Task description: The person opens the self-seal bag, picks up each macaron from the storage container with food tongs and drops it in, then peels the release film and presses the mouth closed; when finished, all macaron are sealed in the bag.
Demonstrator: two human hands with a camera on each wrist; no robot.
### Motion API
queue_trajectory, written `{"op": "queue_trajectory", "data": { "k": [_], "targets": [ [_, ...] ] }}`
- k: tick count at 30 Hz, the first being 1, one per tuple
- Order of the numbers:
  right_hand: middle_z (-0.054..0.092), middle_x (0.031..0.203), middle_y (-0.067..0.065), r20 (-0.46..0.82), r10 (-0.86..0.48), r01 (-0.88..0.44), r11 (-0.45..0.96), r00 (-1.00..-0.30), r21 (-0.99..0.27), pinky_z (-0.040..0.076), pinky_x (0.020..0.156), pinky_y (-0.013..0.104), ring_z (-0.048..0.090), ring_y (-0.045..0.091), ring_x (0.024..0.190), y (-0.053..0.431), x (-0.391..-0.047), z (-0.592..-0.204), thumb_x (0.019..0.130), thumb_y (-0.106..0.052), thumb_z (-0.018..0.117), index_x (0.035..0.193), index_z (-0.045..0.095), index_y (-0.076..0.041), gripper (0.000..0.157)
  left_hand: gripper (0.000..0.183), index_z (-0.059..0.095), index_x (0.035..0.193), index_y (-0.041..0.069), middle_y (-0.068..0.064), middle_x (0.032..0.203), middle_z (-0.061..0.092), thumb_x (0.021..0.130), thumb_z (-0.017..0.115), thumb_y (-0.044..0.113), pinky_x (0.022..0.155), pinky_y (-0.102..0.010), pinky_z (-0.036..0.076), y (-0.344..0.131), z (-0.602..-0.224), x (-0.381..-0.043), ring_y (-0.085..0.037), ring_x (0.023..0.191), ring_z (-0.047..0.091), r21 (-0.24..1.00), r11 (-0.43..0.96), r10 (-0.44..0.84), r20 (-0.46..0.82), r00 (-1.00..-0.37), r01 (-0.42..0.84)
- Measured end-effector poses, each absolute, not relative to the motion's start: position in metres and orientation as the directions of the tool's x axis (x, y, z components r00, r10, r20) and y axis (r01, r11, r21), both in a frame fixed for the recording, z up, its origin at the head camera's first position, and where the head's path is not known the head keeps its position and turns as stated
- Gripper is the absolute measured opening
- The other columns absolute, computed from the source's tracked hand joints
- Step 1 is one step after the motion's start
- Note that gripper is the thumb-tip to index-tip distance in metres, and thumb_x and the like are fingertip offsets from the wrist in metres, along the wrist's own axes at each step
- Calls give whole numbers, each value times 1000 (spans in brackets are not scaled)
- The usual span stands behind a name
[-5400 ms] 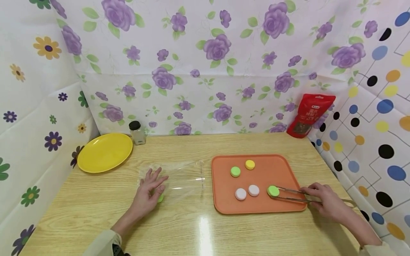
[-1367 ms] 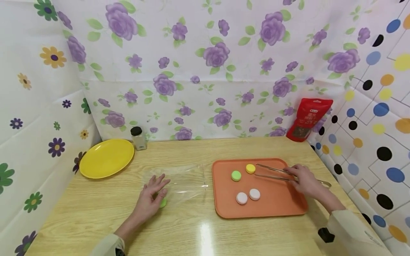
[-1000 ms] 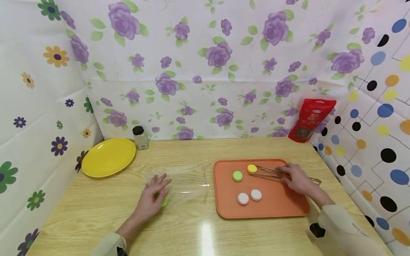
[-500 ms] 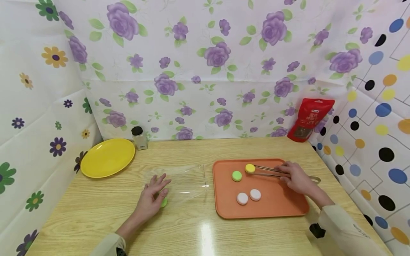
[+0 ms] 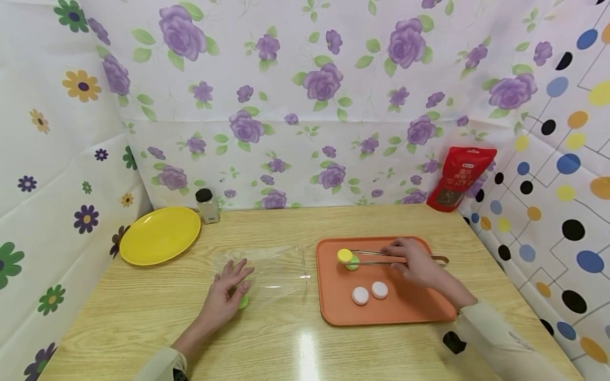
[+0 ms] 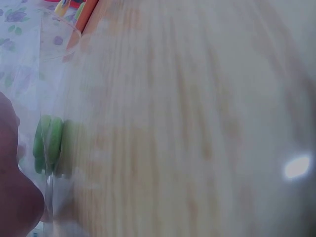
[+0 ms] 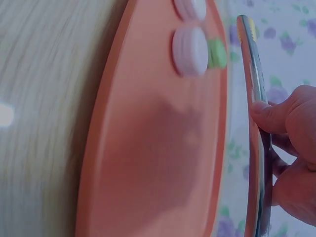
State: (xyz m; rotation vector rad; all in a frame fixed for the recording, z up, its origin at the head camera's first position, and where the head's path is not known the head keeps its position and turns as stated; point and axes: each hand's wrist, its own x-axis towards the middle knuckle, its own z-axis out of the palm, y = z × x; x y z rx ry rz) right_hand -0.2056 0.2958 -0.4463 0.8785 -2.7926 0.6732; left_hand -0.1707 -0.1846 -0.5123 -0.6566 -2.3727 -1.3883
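Observation:
My right hand [image 5: 411, 260] holds metal tongs [image 5: 376, 253], thumb on one side in the right wrist view. Their tips grip a yellow macaron [image 5: 344, 256], which overlaps a green macaron [image 5: 353, 263] on the orange tray [image 5: 419, 307]. Two pale pink macarons [image 5: 379, 290] lie toward the tray's front. My left hand [image 5: 225, 292] is over the left end of a clear plastic container [image 5: 281, 267], its fingers spread across it and its thumb at the near side. Green macaron shells [image 6: 54, 140] show through the clear wall beside the thumb; part is hidden by the hand.
A yellow plate [image 5: 159, 235] lies at the back left beside a black-capped jar [image 5: 207, 206]. A red pouch [image 5: 459, 177] stands at the back right. Patterned cloth walls enclose the back and sides of the wooden table [image 5: 267, 344].
A green macaron held in the tongs earlier has left the tray's right side. The tongs have since gripped the yellow macaron and moved left with it. My left hand stays in place.

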Motion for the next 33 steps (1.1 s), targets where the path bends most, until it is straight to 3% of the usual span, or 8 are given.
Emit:
{"op": "queue_trajectory", "data": {
  "k": [15,25,33],
  "targets": [
    [61,108,10,287,-620,-683,644,-730,-345,47,76,44,55,29,94,225,-210,-445,86,11,72,123,70,-2,40,33,67,128,0,-29,144,47,95,64,-1,94,-86,6,-185,-512,-169,-61,138,22,721,438,228,489,-842,537],
    [62,108,12,258,-677,-724,635,-689,-268,44,84,46,57,29,96,157,-214,-448,90,1,72,122,70,-3,33,33,66,128,0,-28,146,45,95,64,0,94,-86,3,-184,-512,-170,-61,138,21,712,459,233,481,-845,531],
    [61,106,12,247,-664,-709,655,-705,-263,46,68,38,54,30,88,111,-218,-455,89,2,71,122,69,-5,34,34,66,128,-1,-29,146,45,94,65,-2,93,-86,2,-182,-513,-172,-62,138,21,701,469,234,488,-841,537]
  ]
}}
